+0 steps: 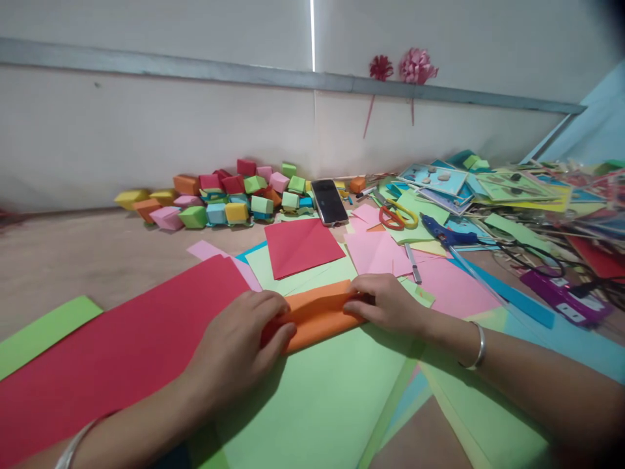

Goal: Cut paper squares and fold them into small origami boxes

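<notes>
An orange folded paper [317, 316] lies across green sheets [312, 397] near the middle, its long edges raised with a crease between them. My left hand [244, 339] grips its left end, thumb and fingers pinched on it. At the opposite end my right hand [385, 303] pinches the paper between thumb and fingertips. Just behind it rests a red square sheet [303, 246] with fold lines. A large red sheet [122, 352] extends under and left of my left forearm.
Several small coloured paper boxes [195, 217] stand by the wall, beside a phone [329, 202]. Scissors [392, 218], a cutter [413, 263], a blue glue gun [449, 232] and a purple power strip [566, 298] lie to the right.
</notes>
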Available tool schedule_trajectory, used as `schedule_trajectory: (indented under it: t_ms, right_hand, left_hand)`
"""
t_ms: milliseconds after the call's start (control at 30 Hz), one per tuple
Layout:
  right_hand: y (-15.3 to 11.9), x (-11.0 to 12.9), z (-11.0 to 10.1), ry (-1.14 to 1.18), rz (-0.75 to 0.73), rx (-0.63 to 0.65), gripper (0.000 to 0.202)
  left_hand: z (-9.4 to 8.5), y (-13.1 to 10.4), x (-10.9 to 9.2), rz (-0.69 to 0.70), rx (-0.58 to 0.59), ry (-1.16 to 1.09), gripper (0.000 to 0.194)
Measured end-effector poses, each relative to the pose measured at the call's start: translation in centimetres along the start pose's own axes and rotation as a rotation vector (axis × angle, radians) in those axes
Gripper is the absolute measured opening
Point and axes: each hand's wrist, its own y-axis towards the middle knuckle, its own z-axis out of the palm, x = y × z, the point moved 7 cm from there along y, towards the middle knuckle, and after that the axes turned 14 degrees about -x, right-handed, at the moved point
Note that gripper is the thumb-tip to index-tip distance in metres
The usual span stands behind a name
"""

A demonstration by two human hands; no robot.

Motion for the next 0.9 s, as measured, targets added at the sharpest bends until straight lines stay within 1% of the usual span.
schedule_trajectory:
  t_ms: [67, 133, 267, 367, 433, 500, 600, 700, 800, 900]
  right_hand:
    - [-0.1, 0.1, 0.1, -0.025, 0.01, -0.005, 0.012]
    - [-0.2, 0.4, 0.2, -0.054, 0.005, -0.009, 0.013]
    - [-0.4, 0.5, 0.4, -0.114, -0.031, -0.003, 0.013]
    - [-0.4, 0.5, 0.3, -0.11, -0.09, -0.012, 0.014]
    - [-0.3, 0.6, 0.1, -0.078, -0.13, -0.033, 0.016]
    - [-0.3, 0.7, -0.1, -0.028, -0.139, -0.05, 0.016]
    - [-0.2, 0.5, -0.5, 0.059, -0.057, -0.074, 0.015]
    - [-0.2, 0.3, -0.9, 0.109, 0.039, -0.115, 0.016]
    - [-0.2, 0.5, -1.1, 0.148, 0.052, -0.136, 0.027]
    - [-0.2, 0.5, -1.3, 0.172, 0.046, -0.154, 0.027]
  left_hand:
    - [0.3, -0.2, 0.0, 0.063, -0.008, 0.052, 0.032]
    - [0.5, -0.4, 0.0, 0.108, -0.026, 0.083, 0.035]
    - [1.1, -0.5, -0.1, 0.121, 0.03, 0.063, 0.026]
    - [1.0, -0.4, 0.2, 0.039, 0.023, -0.016, 0.024]
    - [0.7, -0.3, 0.3, -0.023, -0.01, -0.095, 0.023]
    - [0.2, -0.1, 0.1, -0.047, -0.045, -0.174, 0.022]
    - [-0.4, 0.1, -0.2, -0.08, -0.093, -0.256, 0.021]
    - [-0.6, 0.2, 0.5, -0.202, -0.127, -0.299, 0.013]
    - [-0.5, 0.1, 1.2, -0.31, -0.104, -0.289, 0.026]
    - [-0.2, 0.2, 0.9, -0.293, -0.031, -0.287, 0.028]
